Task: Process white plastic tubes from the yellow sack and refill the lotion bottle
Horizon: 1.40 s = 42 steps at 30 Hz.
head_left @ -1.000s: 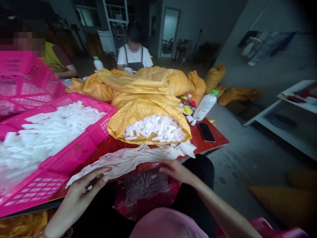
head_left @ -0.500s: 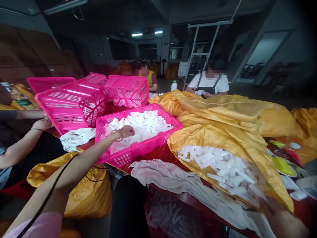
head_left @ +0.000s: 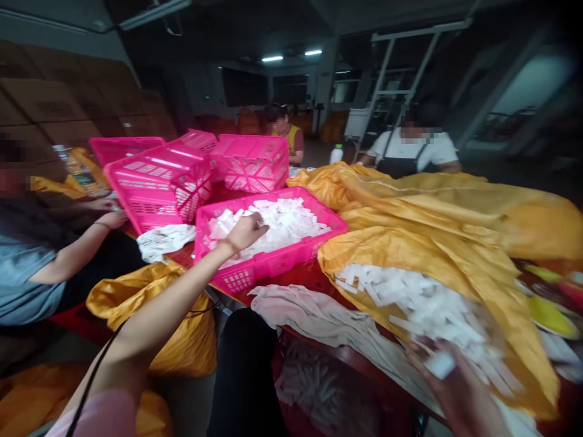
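My left hand (head_left: 248,232) is over the pink plastic basket (head_left: 273,262), its fingers curled together above a heap of short white pieces (head_left: 291,218). Whatever those fingers hold, if anything, is hidden. In front of the open mouth of a yellow woven sack (head_left: 378,246), my right hand (head_left: 460,382) is closed on a white piece (head_left: 439,364), blurred by motion. More loose white pieces (head_left: 419,297) spill across the sack's opening beside it.
Stacked pink baskets (head_left: 159,182) stand at the back left. A pale cloth (head_left: 319,321) lies along the red table edge. Below are a yellow sack (head_left: 186,340) and more white pieces (head_left: 314,382). A co-worker's arm (head_left: 77,252) is at left; two people sit opposite.
My right hand has drawn back from the pile to the sack's near edge, with a white piece showing in it. My left hand stays over the basket. The view has shifted leftward.
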Motion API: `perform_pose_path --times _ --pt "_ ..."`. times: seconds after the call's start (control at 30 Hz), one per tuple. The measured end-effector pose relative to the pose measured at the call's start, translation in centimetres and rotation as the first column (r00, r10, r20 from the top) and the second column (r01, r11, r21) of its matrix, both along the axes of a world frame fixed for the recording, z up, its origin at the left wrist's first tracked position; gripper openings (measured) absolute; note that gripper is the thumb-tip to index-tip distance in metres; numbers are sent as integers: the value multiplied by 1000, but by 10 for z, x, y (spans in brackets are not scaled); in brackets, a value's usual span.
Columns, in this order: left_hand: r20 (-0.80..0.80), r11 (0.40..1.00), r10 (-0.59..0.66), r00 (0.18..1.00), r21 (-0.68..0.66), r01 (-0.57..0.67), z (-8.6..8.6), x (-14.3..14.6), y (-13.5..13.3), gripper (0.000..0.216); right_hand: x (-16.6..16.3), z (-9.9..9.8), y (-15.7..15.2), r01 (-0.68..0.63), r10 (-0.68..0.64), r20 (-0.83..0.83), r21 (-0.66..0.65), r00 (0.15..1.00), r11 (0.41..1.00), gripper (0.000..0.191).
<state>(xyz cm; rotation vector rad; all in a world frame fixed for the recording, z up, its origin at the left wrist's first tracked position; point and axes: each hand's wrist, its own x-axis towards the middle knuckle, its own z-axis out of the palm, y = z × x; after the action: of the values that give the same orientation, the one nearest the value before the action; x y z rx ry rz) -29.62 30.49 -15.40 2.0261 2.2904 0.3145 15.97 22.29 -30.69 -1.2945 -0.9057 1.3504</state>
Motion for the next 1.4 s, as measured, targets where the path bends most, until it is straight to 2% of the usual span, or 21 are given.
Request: perform_pose_path --times 0.07,0.1,0.17,0.2,0.3,0.37,0.43,0.53,0.6,0.73,0.8,0.87,0.93,0.97,1.03,1.1,1.17,1.23,1.3,1.33,1.4 --pt "96 994 -85 992 80 77 -3 29 -39 37 -31 -2 -13 -147 128 -219 -74 967 986 39" --pt "283 979 -140 949 186 89 -10 47 -58 38 -46 -1 -19 -212 194 -235 -55 952 976 41" --pt "555 957 -270 787 243 157 -31 86 -94 35 -70 4 -29 -380 384 -114 56 916 923 37" --pt "602 946 -310 736 271 177 -43 105 -109 31 -78 8 -32 -442 447 -31 92 894 892 35" --pt "562 876 -470 680 391 282 -70 153 -140 19 -83 19 -43 -547 528 147 168 837 820 26" --pt "524 814 -578 626 431 390 -80 172 -147 21 -78 22 -51 -576 529 238 217 815 788 23" --pt "535 781 -624 570 399 480 -85 182 -146 25 -72 19 -58 -590 472 398 261 787 764 19" --pt "627 815 -542 560 230 531 -93 191 -143 21 -70 10 -66 -586 254 687 302 681 752 15" --pt "705 865 -421 571 122 487 -99 196 -144 24 -72 8 -68 -577 170 751 319 638 752 14" --pt "846 922 -228 481 29 386 -105 198 -148 35 -67 18 -67 -583 348 559 320 752 746 13" --pt "858 925 -238 456 58 376 -103 194 -146 30 -61 25 -65 -615 452 462 301 763 729 19" --pt "823 902 -304 481 86 422 -99 190 -144 20 -58 27 -64 -661 527 422 287 737 693 23" --pt "807 882 -317 498 58 468 -98 192 -141 22 -60 22 -64 -671 502 488 274 714 689 21" --pt "822 890 -280 496 28 456 -98 195 -141 27 -62 17 -64 -658 432 576 262 694 706 20" --pt "877 928 -144 458 -41 370 -102 203 -141 36 -68 5 -64 -603 217 782 240 584 761 21" --pt "933 954 8 361 -115 275 -107 213 -140 42 -72 -8 -65 -557 24 909 234 416 797 26" --pt "963 958 134 234 -187 218 -114 222 -138 43 -73 -17 -65 -543 -77 953 233 294 807 31" --pt "962 947 237 137 -261 190 -119 229 -136 41 -70 -20 -64 -553 -106 968 219 229 804 33" --pt "956 942 257 142 -281 183 -125 234 -135 41 -65 -19 -62 -561 -71 970 194 233 805 33" --pt "956 950 219 195 -254 179 -129 236 -136 42 -63 -18 -60 -568 -21 961 181 277 803 31" --pt "935 970 78 345 -152 191 -136 238 -140 44 -58 -15 -57 -606 151 887 166 437 778 23"
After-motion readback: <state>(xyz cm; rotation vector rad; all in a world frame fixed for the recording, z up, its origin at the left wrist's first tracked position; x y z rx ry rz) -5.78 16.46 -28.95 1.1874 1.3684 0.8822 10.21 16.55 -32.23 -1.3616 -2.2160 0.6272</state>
